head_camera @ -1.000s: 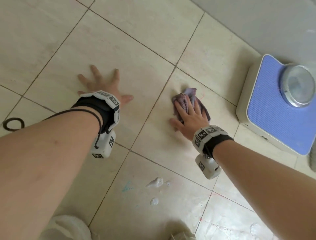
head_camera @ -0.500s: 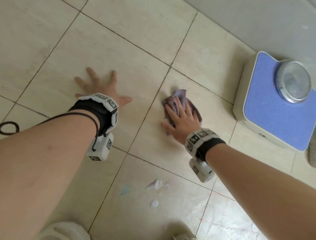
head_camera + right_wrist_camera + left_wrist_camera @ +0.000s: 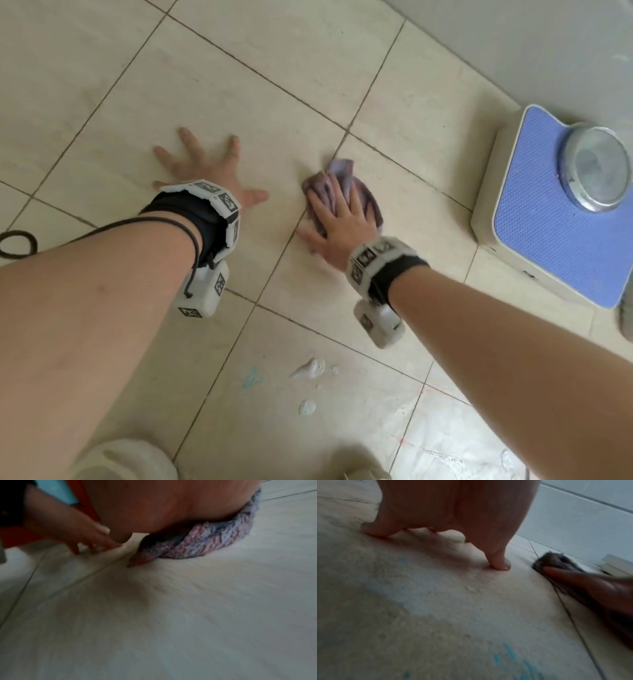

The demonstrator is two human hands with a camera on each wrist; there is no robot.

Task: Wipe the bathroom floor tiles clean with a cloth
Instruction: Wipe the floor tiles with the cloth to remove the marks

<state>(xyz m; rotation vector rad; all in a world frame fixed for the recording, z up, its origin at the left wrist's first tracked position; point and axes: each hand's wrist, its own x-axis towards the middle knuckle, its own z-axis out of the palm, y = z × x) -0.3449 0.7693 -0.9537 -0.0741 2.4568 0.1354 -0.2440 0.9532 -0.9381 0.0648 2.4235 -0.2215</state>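
**Floor wiping, partly done: state of hands, cloth and tiles**

Item 1. Right hand [image 3: 342, 219]. Laid flat on the cloth [image 3: 356, 192] with fingers straight and spread; the cloth is pressed down rather than gripped. In the right wrist view the palm is seen bearing on the bunched fabric.

Item 2. Cloth. A crumpled purplish rag, held against the floor tiles [image 3: 274, 78] just right of a grout line, near the corner where four tiles meet. It is recorded as touching the floor, well apart from the scale.

Item 3. Left hand [image 3: 209, 171]. Planted on the tile to the left of that grout line, fingers splayed and straight, nothing held. Judged to be used as a prop for the body's weight. In the left wrist view the fingertips [image 3: 500, 565] are seen pressed to the tile.

Item 4. Bathroom scale [image 3: 561, 212]. Blue-topped, with a round dial; stood by the wall at the right.

Item 5. Soiling not yet reached. White foamy blobs [image 3: 308, 368] and a smaller drop are noted on the nearer tile; a teal smear [image 3: 251, 378] lies just beside them. Thin red marks are visible on the tile at lower right.

Item 6. Hair tie [image 3: 15, 243]. A dark loop lying at the left edge.

Progress, as judged: the tile under the cloth is being worked and appears largely free of marks. The nearer tiles, with foam, smear and red lines, are left to be wiped. The task is assessed as under way, with a fair share outstanding.
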